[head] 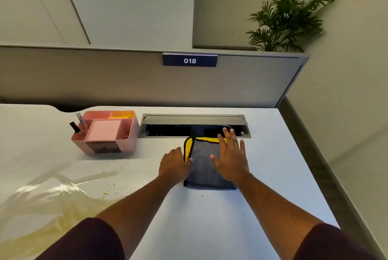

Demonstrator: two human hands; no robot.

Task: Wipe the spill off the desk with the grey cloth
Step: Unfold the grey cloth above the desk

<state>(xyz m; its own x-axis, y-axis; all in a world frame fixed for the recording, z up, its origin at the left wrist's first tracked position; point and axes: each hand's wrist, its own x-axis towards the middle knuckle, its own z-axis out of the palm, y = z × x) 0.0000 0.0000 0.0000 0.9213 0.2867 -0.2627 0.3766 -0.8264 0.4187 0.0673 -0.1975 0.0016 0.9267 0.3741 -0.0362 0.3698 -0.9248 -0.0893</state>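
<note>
The grey cloth (202, 165), yellow on its underside with a black hem, lies folded on the white desk (210, 217) just in front of the cable slot. My right hand (231, 155) rests flat on the cloth's right half, fingers spread. At the cloth's left edge my left hand (174, 165) touches the yellow flap with its fingertips; whether it grips the flap I cannot tell. A yellowish wet spill (48, 203) with small crumbs spreads over the desk's left front part, well left of the cloth.
A pink desk organiser (107, 131) with markers stands at the back left. An open grey cable slot (194, 126) runs along the back, and the cloth's far end hangs into it. A partition with a "018" sign (189, 60) rises behind. The desk's right edge (304, 165) is close.
</note>
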